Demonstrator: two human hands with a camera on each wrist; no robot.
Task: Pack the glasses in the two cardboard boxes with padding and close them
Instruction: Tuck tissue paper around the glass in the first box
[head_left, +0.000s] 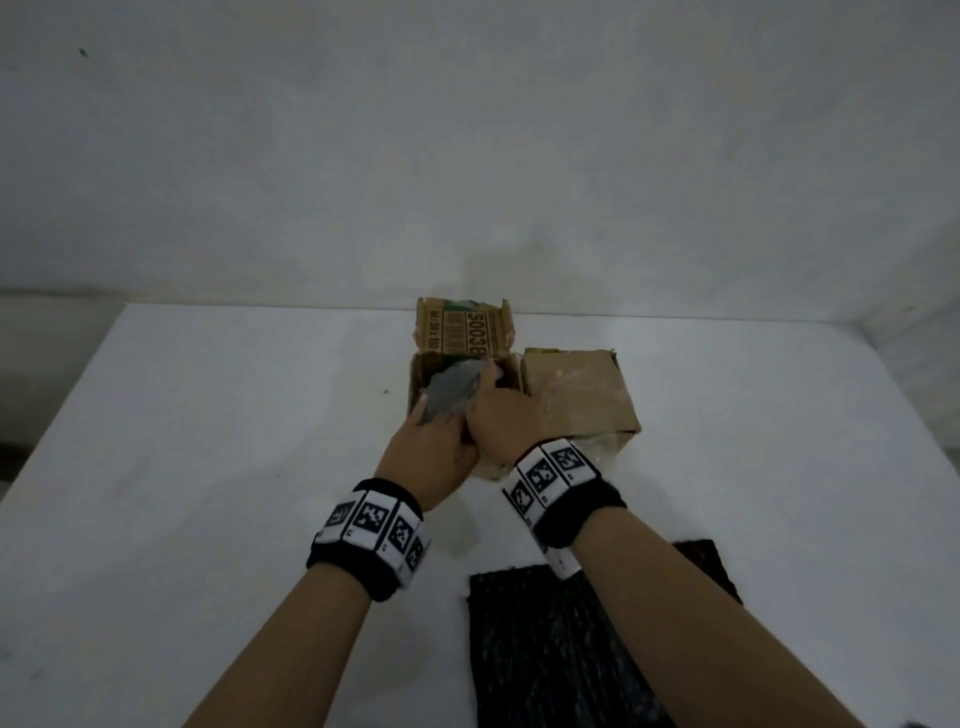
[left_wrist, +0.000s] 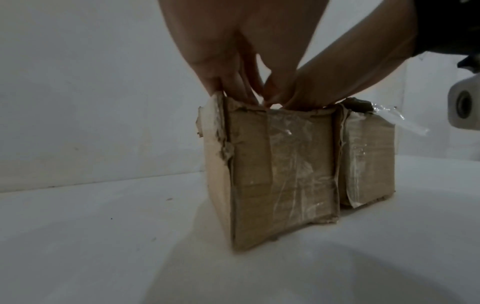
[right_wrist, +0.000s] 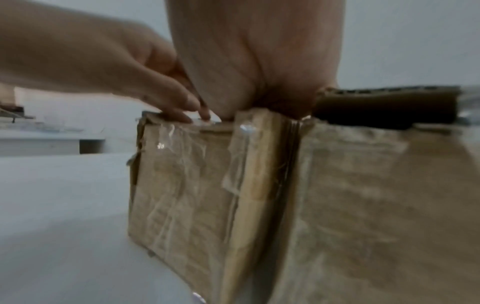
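Two taped cardboard boxes stand side by side at the table's far middle. The left box is open, its printed flap standing up behind. A grey padding bundle sits in its mouth. My left hand holds the bundle from the left and my right hand grips it from the right and top. Both hands' fingers reach down into the open box past its front rim. The right box is closed. No glass is plainly visible; what the bundle hides I cannot tell.
A dark speckled cloth lies flat on the white table near me, under my right forearm. The closed box touches the open one, with loose clear tape sticking out at its top. A pale wall rises just behind the boxes.
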